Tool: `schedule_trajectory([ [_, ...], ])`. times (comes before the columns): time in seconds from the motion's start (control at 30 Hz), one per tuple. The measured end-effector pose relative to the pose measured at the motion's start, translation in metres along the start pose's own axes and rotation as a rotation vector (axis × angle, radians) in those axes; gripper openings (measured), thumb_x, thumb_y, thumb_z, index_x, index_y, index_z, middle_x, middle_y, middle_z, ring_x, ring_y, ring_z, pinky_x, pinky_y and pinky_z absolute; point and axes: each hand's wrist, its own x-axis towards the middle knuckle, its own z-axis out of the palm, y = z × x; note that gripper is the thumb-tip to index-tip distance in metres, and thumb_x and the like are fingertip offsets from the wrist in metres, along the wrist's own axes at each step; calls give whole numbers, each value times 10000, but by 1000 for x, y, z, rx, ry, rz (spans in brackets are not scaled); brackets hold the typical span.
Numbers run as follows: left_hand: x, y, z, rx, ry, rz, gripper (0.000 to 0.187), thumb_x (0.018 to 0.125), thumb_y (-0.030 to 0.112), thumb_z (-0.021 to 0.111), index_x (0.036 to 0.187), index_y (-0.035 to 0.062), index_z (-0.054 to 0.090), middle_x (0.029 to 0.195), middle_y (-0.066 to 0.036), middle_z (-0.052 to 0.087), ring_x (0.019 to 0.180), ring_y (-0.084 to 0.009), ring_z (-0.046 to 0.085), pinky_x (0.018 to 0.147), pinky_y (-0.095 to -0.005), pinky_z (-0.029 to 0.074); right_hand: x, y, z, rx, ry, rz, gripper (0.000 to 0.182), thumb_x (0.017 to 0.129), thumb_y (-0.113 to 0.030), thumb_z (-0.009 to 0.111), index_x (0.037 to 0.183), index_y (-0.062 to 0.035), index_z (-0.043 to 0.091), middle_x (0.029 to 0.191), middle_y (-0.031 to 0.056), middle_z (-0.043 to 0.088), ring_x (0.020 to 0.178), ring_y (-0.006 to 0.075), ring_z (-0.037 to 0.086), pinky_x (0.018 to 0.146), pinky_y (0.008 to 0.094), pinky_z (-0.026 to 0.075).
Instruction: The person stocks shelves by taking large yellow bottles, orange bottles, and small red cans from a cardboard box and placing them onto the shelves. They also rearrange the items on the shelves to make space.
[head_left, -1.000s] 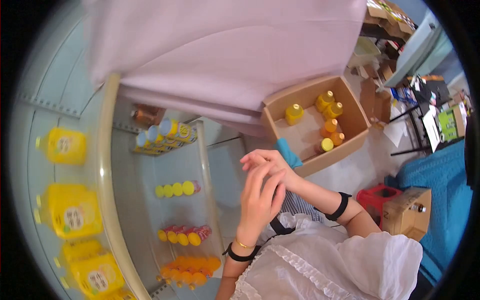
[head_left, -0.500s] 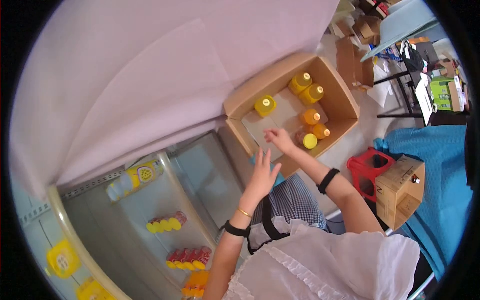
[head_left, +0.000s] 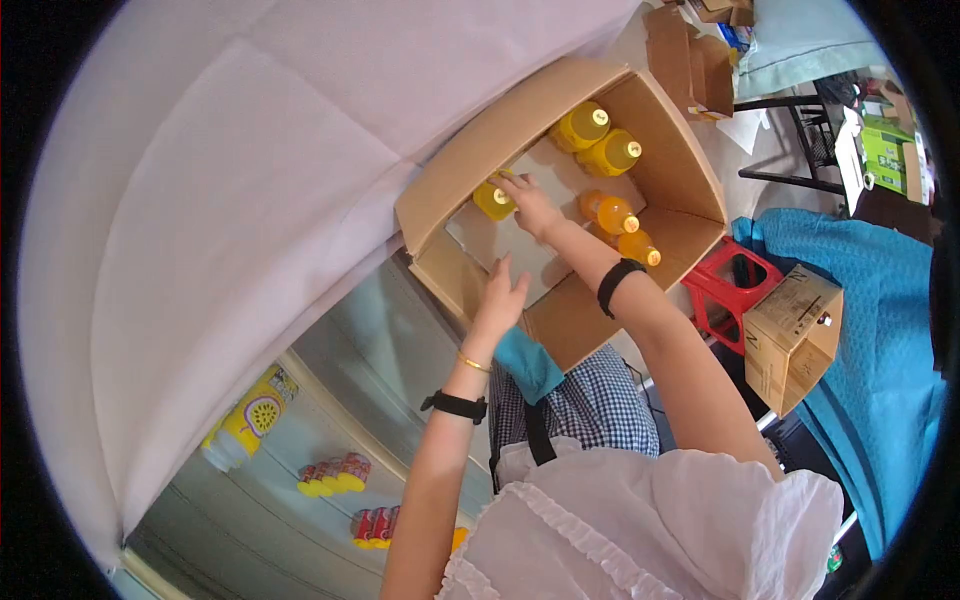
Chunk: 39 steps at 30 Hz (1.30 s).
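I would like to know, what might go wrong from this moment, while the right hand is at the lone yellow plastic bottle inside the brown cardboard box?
The fingers of the right hand are near the cap of the lone yellow plastic bottle, so a loose grasp might tip it.
The right forearm passes close to the orange bottles and may brush them.
The blue cloth at the box's near edge could snag.

Yellow bottle [head_left: 491, 203], upright, partly hidden, inside open cardboard box [head_left: 665, 135]
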Motion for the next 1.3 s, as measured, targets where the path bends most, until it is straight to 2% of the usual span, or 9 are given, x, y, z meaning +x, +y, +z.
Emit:
schedule_trajectory([
  [0.23,4,-3,-11,11,96,44,496,899,229,536,1287,-54,414,1317,-269,446,1220,-395,438,1028,-404,354,11,16,-14,-88,-142,9,830,648,13,711,1370,-210,367,1297,101,416,1164,355,442,967,418,428],
  [0.43,-2,-12,1,-8,108,102,427,899,186,531,1253,-35,442,1280,-257,471,1211,-387,442,1023,-405,359,16,26,3,-324,-180,-139,829,625,-16,740,1348,-108,346,1324,117,430,1231,301,419,966,414,428],
  [0.53,-1,-37,14,131,226,193,452,913,315,522,1276,51,465,1036,-220,615,963,-343,598,830,-402,463,9,35,18,-173,62,-214,747,630,-50,742,1287,-58,387,1268,124,479,1211,299,434,949,412,429],
  [0.7,-1,-39,14,79,317,286,420,907,282,540,1256,55,491,884,-171,620,806,-283,612,711,-378,474,-21,11,20,-37,94,109,760,599,-67,741,1276,-57,395,1216,173,473,1150,381,442,977,424,409],
  [0.8,-11,-29,6,17,343,288,392,911,270,544,1235,52,513,956,-192,633,891,-288,626,770,-373,483,-47,8,17,42,110,118,773,580,-72,753,1266,-52,397,1191,200,467,1129,404,447,953,432,423],
  [0.87,-24,-15,1,-147,178,113,464,931,286,503,1267,-31,459,1297,-246,482,1217,-346,465,1000,-382,382,-69,3,7,97,120,108,771,580,-75,756,1262,-50,398,1182,200,467,1123,404,451,943,437,428],
  [1.17,-69,9,18,-666,208,56,722,968,532,279,1413,-36,267,1470,-220,275,1389,-276,229,1129,-334,173,-151,-94,-67,291,330,-82,731,609,-69,751,1245,-21,394,1118,202,463,1047,402,485,897,423,437],
  [1.2,-69,5,18,-795,160,-12,790,940,611,273,1452,15,189,1496,-125,245,1363,-229,269,1083,-387,273,-157,-109,-77,282,349,-111,740,601,-60,752,1245,-19,391,1124,197,461,1050,394,485,900,418,437],
  [1.3,-91,24,15,-1227,149,101,670,979,515,294,1415,6,291,1455,-102,328,1328,-204,320,1104,-325,228,-176,-148,-93,256,408,-191,731,591,-40,751,1232,-19,401,1141,187,465,1080,378,481,917,413,432],
])
